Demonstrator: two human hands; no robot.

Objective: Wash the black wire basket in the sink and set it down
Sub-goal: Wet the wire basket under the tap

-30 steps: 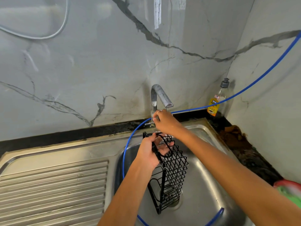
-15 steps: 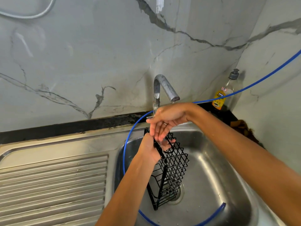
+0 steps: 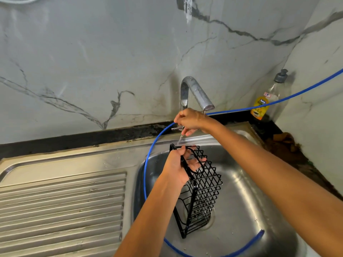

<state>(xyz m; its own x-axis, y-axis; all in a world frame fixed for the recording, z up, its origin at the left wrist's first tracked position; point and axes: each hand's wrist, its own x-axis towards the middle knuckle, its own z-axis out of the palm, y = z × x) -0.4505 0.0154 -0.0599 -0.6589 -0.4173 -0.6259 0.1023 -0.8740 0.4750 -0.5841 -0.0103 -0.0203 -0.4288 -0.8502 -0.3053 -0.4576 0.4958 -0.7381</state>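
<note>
head view, looking down: our left hand [image 3: 178,167] grips the black wire basket [image 3: 198,188] by its upper frame, holding it upright on end over the sink [image 3: 246,191], its bottom corner near the drain at about 6 o'clock from the faucet [image 3: 194,93]. our right hand [image 3: 191,120] is closed around the tap handle [image 3: 176,128] at the faucet base. a thin stream of water [image 3: 181,139] falls onto the top of the basket, so we judge the rinse is only starting. left to do: wet and rub the mesh, shut the tap, and set the basket down, perhaps on the drainboard [image 3: 61,204] at 9 o'clock. a blue hose [image 3: 148,160] loops through the sink.
</note>
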